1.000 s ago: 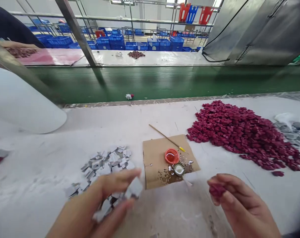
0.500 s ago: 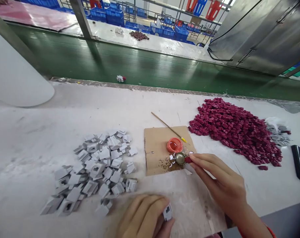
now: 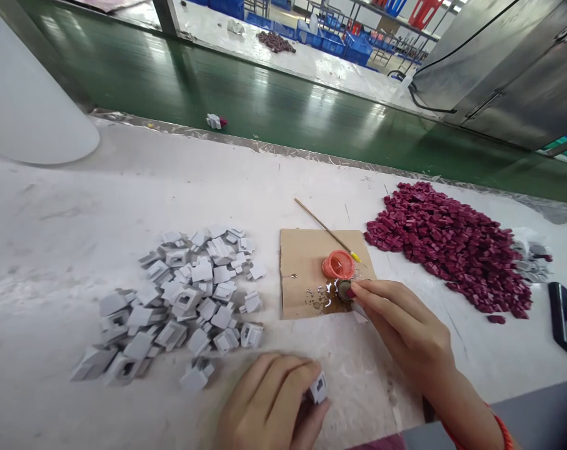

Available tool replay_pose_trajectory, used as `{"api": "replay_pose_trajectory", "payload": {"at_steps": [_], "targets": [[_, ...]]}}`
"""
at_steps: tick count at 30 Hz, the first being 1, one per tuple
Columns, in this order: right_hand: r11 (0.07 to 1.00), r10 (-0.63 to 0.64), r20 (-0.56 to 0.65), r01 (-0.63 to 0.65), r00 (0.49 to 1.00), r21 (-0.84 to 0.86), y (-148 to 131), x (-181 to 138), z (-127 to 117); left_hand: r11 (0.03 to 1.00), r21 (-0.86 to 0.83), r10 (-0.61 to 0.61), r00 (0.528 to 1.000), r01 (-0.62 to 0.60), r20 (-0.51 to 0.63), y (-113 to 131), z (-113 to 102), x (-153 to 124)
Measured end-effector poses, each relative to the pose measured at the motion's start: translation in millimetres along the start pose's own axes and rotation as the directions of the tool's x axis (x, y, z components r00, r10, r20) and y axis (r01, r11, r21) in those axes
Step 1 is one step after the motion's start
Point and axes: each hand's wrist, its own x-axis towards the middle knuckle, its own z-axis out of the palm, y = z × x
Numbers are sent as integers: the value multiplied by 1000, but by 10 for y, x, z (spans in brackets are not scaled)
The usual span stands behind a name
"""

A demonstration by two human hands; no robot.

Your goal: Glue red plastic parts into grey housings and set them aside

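the right hand [image 3: 402, 322] reaches over the near right corner of the cardboard [image 3: 295, 247], its fingertips pinched nearly together on a small maroon piece [image 3: 351, 292]. most of that piece is hidden by the fingers; it is at the small round cap [image 3: 344, 290] on the cardboard's near part, but whether it dips inside cannot be told. the left hand [image 3: 274, 400] rests on the near side of the cardboard, apart from it, fingers bent side by side and the thumb opposite, closed around a grey piece [image 3: 319, 387] whose dark opening shows past the fingertips. a red cup [image 3: 338, 265] stands on the cardboard, just beyond the cap. loose grey parts [image 3: 201, 272] lie left of the cardboard, a maroon heap [image 3: 447, 250] to its right.
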Motion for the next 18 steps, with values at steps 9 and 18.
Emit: {"api": "replay_pose_trajectory", "payload": {"at_steps": [9,18], "targets": [[959,213,-85,-192,973,209,-286,-127,-62,999,-10,-33,999,33,-26,24,17,-4],[867,294,-21,-257,955,427,-746,-413,126,998,-51,-33,999,33,-2,39,-14,11]]}}
